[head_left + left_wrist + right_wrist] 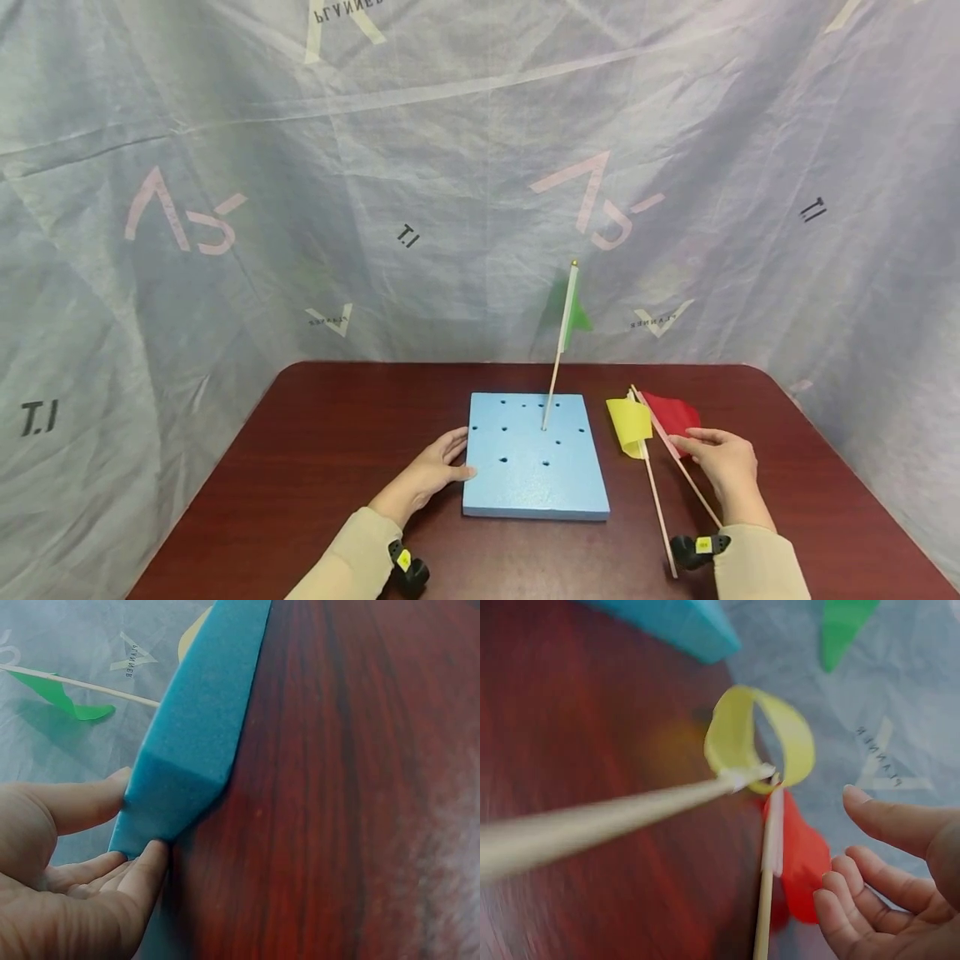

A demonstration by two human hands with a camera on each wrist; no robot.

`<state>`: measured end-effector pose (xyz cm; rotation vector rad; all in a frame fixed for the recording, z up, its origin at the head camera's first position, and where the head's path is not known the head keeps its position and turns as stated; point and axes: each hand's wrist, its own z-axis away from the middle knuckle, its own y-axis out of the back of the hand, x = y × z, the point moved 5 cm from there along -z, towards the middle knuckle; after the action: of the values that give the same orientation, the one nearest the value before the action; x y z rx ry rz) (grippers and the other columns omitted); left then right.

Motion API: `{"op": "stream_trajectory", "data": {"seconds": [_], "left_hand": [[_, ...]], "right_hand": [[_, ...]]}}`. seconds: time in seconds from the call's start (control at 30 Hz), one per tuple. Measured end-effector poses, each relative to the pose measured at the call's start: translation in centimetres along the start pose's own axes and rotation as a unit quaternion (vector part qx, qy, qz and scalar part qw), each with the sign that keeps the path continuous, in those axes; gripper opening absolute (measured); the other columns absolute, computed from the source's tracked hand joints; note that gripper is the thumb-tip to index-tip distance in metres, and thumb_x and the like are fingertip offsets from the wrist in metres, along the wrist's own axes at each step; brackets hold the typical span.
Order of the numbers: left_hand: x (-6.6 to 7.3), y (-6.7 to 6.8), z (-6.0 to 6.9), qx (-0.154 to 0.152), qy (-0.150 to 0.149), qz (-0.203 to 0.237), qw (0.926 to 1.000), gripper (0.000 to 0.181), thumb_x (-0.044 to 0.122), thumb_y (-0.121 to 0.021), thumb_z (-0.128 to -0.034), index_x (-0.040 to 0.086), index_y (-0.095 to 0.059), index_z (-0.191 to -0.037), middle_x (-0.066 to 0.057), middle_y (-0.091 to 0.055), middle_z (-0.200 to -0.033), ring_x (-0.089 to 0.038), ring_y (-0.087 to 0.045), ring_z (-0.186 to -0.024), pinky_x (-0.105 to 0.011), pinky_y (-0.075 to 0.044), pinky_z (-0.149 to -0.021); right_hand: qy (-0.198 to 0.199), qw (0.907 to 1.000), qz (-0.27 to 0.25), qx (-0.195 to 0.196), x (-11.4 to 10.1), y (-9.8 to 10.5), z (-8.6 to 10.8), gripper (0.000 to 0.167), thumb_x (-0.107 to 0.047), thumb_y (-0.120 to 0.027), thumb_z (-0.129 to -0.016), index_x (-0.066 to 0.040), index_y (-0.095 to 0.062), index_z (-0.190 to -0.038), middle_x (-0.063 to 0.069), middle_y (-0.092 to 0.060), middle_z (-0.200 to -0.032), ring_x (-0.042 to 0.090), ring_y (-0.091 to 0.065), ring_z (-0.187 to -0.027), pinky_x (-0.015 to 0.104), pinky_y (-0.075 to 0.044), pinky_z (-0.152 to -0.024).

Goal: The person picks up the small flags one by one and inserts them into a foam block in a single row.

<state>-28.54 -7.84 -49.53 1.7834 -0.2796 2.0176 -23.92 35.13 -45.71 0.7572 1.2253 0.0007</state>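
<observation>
A light blue board (529, 492) with several small holes lies on the table. A green flag (577, 318) on a thin stick stands in one hole, leaning slightly right. My left hand (431, 467) holds the board's left edge, its thumb (90, 804) at the upper edge and fingertips (154, 855) against the side. A yellow flag (628, 423) and a red flag (675, 417) lie to the right of the board, their sticks crossing near the top. Beside the red cloth is my right hand (723, 462), thumb and fingers spread apart; whether it touches the cloth I cannot tell.
A dark red-brown table (345, 417) carries everything. Grey printed fabric (450, 183) hangs behind it and along both sides. Black wrist cameras sit at the left cuff (348, 554) and the right cuff (757, 562).
</observation>
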Motion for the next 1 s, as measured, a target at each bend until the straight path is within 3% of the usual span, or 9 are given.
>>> {"op": "stream_trajectory", "data": {"seconds": [0.23,0.33,0.43,0.6,0.87,1.0], "left_hand": [[0.4,-0.4,-0.3,-0.004,-0.003,0.003,1.0,0.078,0.002,-0.069,-0.0881,0.001,-0.024,-0.152,-0.024,-0.026,-0.156,-0.038,-0.022,-0.146,-0.051,-0.035,-0.11],[0.5,-0.4,-0.3,0.0,-0.002,0.002,1.0,0.078,0.002,-0.069,-0.0878,0.001,-0.025,-0.152,-0.024,-0.027,-0.156,-0.038,-0.023,-0.146,-0.051,-0.035,-0.11],[0.4,-0.4,-0.2,0.006,-0.002,0.001,1.0,0.078,0.001,-0.069,-0.0871,0.0,-0.025,-0.151,-0.025,-0.028,-0.155,-0.039,-0.023,-0.145,-0.052,-0.034,-0.111],[0.2,-0.3,0.0,0.006,0.001,-0.003,1.0,0.078,0.004,-0.07,-0.0874,0.0,-0.025,-0.151,-0.024,-0.028,-0.156,-0.039,-0.023,-0.145,-0.052,-0.033,-0.111],[0.0,0.0,0.0,-0.005,-0.002,0.005,1.0,0.08,0.006,-0.07,-0.0882,0.002,-0.023,-0.152,-0.024,-0.025,-0.157,-0.038,-0.021,-0.146,-0.052,-0.032,-0.112],[0.0,-0.1,0.2,-0.003,0.003,0.002,1.0,0.08,0.007,-0.07,-0.0885,0.002,-0.022,-0.153,-0.023,-0.025,-0.157,-0.039,-0.021,-0.146,-0.055,-0.03,-0.112]], "right_hand": [[-0.03,0.999,0.022,-0.024,0.8,0.9,-0.7,0.059,-0.036,-0.086,-0.072,0.007,-0.067,-0.109,0.014,-0.061,-0.095,0.018,-0.059,-0.074,0.03,-0.044,-0.062],[-0.038,0.9978,0.03,-0.045,1.0,0.9,-0.5,0.061,-0.035,-0.088,-0.069,0.008,-0.068,-0.106,0.015,-0.062,-0.095,0.014,-0.061,-0.069,0.03,-0.047,-0.062],[-0.038,0.9961,0.048,-0.064,1.0,0.8,-0.2,0.059,-0.036,-0.089,-0.067,0.007,-0.069,-0.103,0.017,-0.063,-0.095,0.016,-0.062,-0.07,0.032,-0.047,-0.064],[-0.026,0.9935,0.083,-0.073,1.1,0.5,0.0,0.048,-0.029,-0.09,-0.066,0.003,-0.071,-0.095,0.008,-0.065,-0.077,0.022,-0.059,-0.073,0.031,-0.044,-0.061],[-0.026,0.9942,0.071,-0.076,2.0,0.4,-0.3,0.043,-0.019,-0.089,-0.066,0.003,-0.072,-0.098,0.024,-0.064,-0.101,0.02,-0.064,-0.074,0.035,-0.048,-0.065],[-0.032,0.9946,0.071,-0.069,2.1,0.4,-0.4,0.038,-0.018,-0.09,-0.065,0.002,-0.074,-0.093,0.014,-0.067,-0.086,0.023,-0.06,-0.075,0.033,-0.046,-0.062]]}}
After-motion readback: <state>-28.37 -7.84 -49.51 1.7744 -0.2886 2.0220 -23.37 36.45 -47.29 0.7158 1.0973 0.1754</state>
